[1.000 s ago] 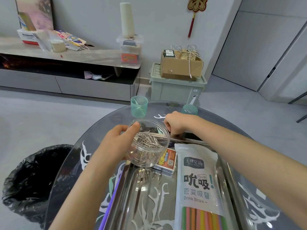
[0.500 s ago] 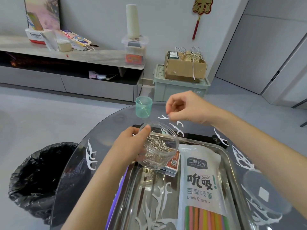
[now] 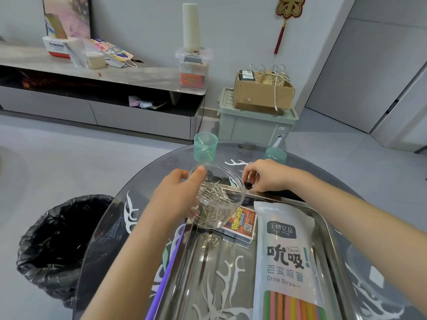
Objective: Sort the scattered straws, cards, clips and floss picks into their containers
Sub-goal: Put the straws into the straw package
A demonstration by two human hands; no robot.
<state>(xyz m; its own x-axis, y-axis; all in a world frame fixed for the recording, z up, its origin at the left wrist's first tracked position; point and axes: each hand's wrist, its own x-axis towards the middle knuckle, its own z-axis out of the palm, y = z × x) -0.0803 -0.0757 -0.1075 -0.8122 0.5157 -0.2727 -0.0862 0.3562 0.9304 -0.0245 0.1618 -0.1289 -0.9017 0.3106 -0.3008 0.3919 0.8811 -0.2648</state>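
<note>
The left hand [image 3: 175, 199] gripped a clear jar of paper clips [image 3: 219, 204] at frame centre, mouth tilted upward, while the right hand [image 3: 265, 175], fingers curled at the steel tray [image 3: 324, 221]'s far rim just to its right, hid any catch, and the straw packet [image 3: 286, 250] lay lengthwise up the lower right.

Head-worn view, forward-down over table [image 3: 147, 181]

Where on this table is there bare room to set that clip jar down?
Bare glass for the clip jar lies left of the green cup, toward the table rim. The tray is crowded: straw bag, card box, floss picks.
</note>
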